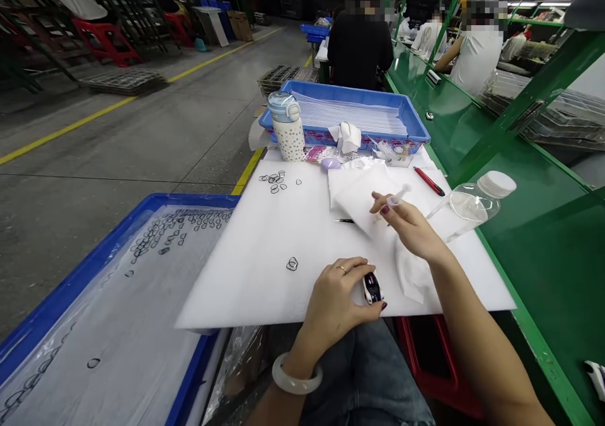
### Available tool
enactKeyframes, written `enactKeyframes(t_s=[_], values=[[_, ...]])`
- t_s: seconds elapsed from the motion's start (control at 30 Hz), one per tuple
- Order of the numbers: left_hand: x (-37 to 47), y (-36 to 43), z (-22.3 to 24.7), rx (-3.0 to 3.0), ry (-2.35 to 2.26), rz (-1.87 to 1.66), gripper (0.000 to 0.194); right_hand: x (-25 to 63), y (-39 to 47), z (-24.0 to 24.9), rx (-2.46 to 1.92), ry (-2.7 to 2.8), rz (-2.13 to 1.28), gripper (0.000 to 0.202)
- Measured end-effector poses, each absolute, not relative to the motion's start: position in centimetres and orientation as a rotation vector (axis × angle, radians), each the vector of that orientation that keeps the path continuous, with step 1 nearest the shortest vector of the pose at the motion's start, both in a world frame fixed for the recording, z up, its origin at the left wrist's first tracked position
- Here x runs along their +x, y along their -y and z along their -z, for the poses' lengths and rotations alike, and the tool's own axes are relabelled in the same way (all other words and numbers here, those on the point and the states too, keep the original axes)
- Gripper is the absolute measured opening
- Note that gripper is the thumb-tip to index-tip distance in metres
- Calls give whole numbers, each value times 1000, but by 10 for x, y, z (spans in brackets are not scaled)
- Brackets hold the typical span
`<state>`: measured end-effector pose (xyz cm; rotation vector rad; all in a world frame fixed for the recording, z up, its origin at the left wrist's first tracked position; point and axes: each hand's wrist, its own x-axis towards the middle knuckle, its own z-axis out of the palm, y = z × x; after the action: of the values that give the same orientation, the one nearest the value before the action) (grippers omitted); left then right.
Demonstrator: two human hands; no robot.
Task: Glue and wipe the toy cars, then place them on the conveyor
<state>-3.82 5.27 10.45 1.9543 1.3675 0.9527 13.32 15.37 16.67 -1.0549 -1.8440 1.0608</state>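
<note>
The left hand (338, 290), wearing one ring and one bracelet (297, 375), is clamped on one small toy car (372, 286), thumb at its near end and fingers at its far end, on the white-covered bench (236, 281). The right hand (409, 221), raised beyond and to the right of the left, has its fingers together on one small translucent piece (399, 196); its exact form is hard to tell.

Just left of the left hand lies one small clump of dark loops (292, 263), overlapping, perhaps two or three. Left of the right hand is one thin black tool (345, 220). White sheets (354, 193) spread under and beyond that hand, too overlapped to count. To its right are one red pen-like tool (429, 181) and one clear bottle (475, 204) with one white cap.

Farther beyond the left hand is a second group of loops (274, 180), too tangled to count, with a single loop (298, 181) beside it. Beyond both hands stand one dotted tumbler (289, 133) and one blue tray (418, 120); a second blue tray (118, 240), holding many more loops, lies well left.
</note>
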Motion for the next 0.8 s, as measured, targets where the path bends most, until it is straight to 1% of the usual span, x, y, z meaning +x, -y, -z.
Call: enactKeyframes(t_s=[0.1,0.2,0.27,0.37,0.43,0.5,0.6,0.8], values=[[-35,-56,-108,1849,-1399,-969,49,134,-129,-155,-941,1636,-1147,22],[-30,-59,-113,1755,-1437,-991,41,130,-105,-135,-1011,1502,-1240,26],[-27,-59,-115,1699,-1464,-1004,37,126,-95,-132,-992,1382,-1255,36],[-26,-59,-116,1646,-1489,-1027,33,120,-87,-149,-752,1242,-1273,62],[-26,-59,-116,1634,-1486,-1041,32,115,-86,-164,-633,1203,-1346,69],[-26,-60,-116,1625,-1482,-1048,30,110,-86,-172,-593,1138,-1419,67],[-26,-60,-115,1613,-1473,-1061,30,106,-87,-172,-598,1051,-1476,63],[-27,-60,-116,1602,-1465,-1060,28,108,-88,-164,-604,1074,-1509,63]])
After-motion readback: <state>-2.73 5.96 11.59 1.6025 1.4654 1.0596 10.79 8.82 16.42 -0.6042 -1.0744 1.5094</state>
